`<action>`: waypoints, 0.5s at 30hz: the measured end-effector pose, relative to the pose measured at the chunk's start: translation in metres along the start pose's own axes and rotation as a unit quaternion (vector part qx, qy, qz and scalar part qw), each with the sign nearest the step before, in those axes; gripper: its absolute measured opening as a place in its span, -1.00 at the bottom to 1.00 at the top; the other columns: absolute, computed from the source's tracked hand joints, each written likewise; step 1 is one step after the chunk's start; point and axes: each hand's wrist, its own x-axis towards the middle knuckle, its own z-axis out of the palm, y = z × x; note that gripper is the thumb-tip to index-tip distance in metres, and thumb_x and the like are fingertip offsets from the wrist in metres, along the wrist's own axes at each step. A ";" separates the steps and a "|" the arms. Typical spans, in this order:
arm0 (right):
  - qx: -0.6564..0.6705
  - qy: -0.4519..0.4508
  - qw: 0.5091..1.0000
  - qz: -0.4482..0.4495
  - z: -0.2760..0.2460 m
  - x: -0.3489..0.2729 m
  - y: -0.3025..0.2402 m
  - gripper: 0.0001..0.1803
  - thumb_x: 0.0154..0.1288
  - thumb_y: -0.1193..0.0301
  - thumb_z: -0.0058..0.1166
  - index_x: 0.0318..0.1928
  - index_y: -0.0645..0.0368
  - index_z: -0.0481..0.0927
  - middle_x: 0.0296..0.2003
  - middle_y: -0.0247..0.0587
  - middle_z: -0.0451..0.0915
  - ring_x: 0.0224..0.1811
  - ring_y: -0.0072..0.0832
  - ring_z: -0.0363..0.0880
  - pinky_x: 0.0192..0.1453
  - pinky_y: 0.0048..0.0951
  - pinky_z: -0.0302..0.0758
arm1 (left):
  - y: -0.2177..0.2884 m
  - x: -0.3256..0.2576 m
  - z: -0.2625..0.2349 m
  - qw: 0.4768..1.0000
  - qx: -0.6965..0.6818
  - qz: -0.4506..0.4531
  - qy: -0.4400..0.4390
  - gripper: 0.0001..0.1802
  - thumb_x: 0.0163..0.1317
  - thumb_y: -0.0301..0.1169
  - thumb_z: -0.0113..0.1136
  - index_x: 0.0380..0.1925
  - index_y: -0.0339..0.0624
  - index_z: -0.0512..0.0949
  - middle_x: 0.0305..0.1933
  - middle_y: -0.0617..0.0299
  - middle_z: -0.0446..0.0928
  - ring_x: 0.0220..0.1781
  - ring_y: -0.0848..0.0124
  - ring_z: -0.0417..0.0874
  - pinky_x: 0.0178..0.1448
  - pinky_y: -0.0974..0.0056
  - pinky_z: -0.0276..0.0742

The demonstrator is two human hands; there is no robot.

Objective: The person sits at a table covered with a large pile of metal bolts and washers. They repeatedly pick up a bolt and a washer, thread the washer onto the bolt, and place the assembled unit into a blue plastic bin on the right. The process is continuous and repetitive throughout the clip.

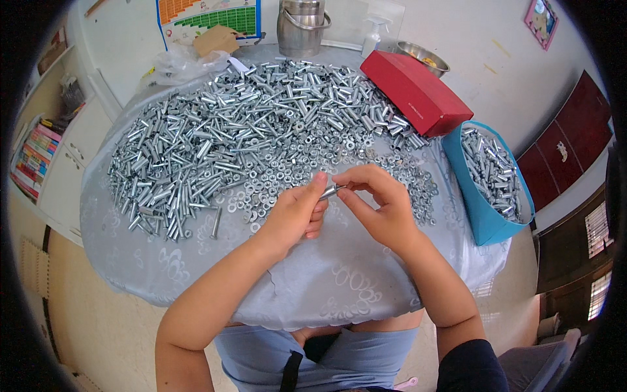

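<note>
Over the near middle of the table, my left hand is closed around a silver metal sleeve anchor, its thumb along the top. The anchor's right end sticks out of that fist. My right hand pinches this end between thumb and forefinger; whether a nut or washer is in the pinch is too small to tell. Just beyond both hands lie loose nuts and washers. Behind and to the left spreads a wide heap of bolts and metal sleeves. A single bolt lies at the heap's near edge.
A red box lies at the heap's right. Beside it, a blue fabric bin holds many anchors. Along the back stand a steel pot, a spray bottle and a metal bowl. A plastic bag lies far left.
</note>
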 end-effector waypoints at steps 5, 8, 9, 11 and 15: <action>0.106 -0.012 0.993 0.044 0.004 -0.002 -0.002 -0.71 0.05 0.63 0.09 -0.15 0.22 0.51 -0.33 -0.25 0.54 -0.27 -0.54 0.53 -0.18 -0.54 0.45 | 0.002 -0.001 0.001 1.000 -0.017 0.013 -0.018 -0.51 0.21 0.08 -0.08 -0.56 -0.13 0.35 -0.69 0.49 0.08 -0.68 0.65 0.06 -0.60 0.49 0.07; 0.097 -0.008 0.994 0.051 0.006 -0.003 -0.001 -0.70 0.06 0.62 0.10 -0.13 0.23 0.49 -0.32 -0.24 0.55 -0.26 -0.56 0.53 -0.16 -0.54 0.45 | 0.000 0.001 -0.002 0.999 -0.031 0.020 -0.036 -0.55 0.21 0.04 -0.04 -0.46 -0.17 0.42 -0.67 0.50 0.08 -0.67 0.65 0.07 -0.58 0.49 0.08; 0.087 -0.002 0.995 0.056 0.006 -0.003 -0.002 -0.70 0.06 0.61 0.11 -0.13 0.22 0.49 -0.33 -0.24 0.55 -0.27 -0.56 0.53 -0.17 -0.55 0.44 | 0.000 0.001 -0.003 0.998 -0.027 0.021 -0.044 -0.57 0.21 0.02 -0.02 -0.44 -0.17 0.44 -0.67 0.50 0.08 -0.66 0.66 0.07 -0.57 0.49 0.08; 0.066 0.011 0.995 0.069 0.005 -0.003 -0.002 -0.70 0.05 0.61 0.12 -0.14 0.20 0.50 -0.33 -0.26 0.57 -0.27 -0.56 0.53 -0.19 -0.56 0.43 | -0.001 0.002 -0.003 0.998 -0.031 0.014 -0.053 -0.61 0.21 -0.03 0.00 -0.38 -0.18 0.45 -0.67 0.51 0.06 -0.65 0.66 0.07 -0.56 0.50 0.07; -0.028 0.011 0.998 0.046 0.001 -0.002 -0.001 -0.70 0.03 0.54 0.15 -0.15 0.16 0.51 -0.33 -0.30 0.58 -0.27 -0.58 0.53 -0.22 -0.55 0.39 | -0.001 0.002 -0.002 0.996 -0.068 0.000 -0.059 -0.65 0.21 -0.10 0.05 -0.35 -0.20 0.46 -0.66 0.52 0.06 -0.62 0.66 0.08 -0.52 0.50 0.07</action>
